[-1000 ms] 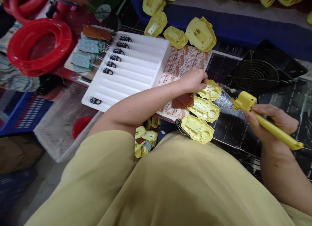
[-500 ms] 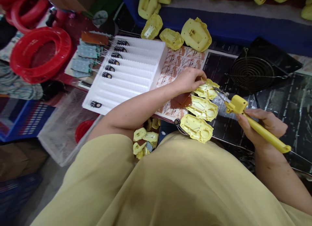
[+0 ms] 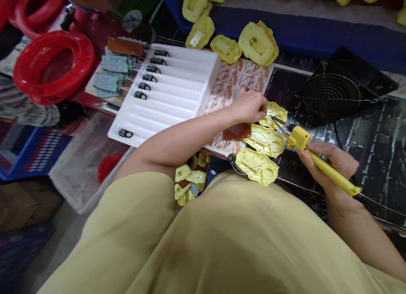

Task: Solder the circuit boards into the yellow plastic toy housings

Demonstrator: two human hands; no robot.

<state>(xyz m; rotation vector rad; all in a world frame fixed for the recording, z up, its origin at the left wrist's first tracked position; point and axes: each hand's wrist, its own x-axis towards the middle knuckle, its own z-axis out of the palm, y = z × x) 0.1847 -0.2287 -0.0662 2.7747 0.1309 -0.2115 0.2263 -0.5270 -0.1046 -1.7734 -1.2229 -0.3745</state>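
Note:
Three yellow plastic shells lie in a row at the table's near edge: the far shell (image 3: 276,112), the middle shell (image 3: 265,140) and the near shell (image 3: 255,165). My left hand (image 3: 249,105) rests with its fingers closed at the left edge of the far shell; what they pinch is hidden. My right hand (image 3: 330,164) grips a yellow soldering iron (image 3: 320,160), whose metal tip touches the far shell. A small brown circuit board (image 3: 236,131) lies just left of the shells.
A white foam tray (image 3: 177,95) with several black components stands to the left. Red rings (image 3: 52,66) and green circuit boards (image 3: 111,70) lie beyond it. More yellow shells (image 3: 258,42) sit at the back, and a black fan grille (image 3: 331,95) at right.
My right hand has carried the soldering iron leftward, bringing its tip onto the far shell. My left hand has stayed at that shell.

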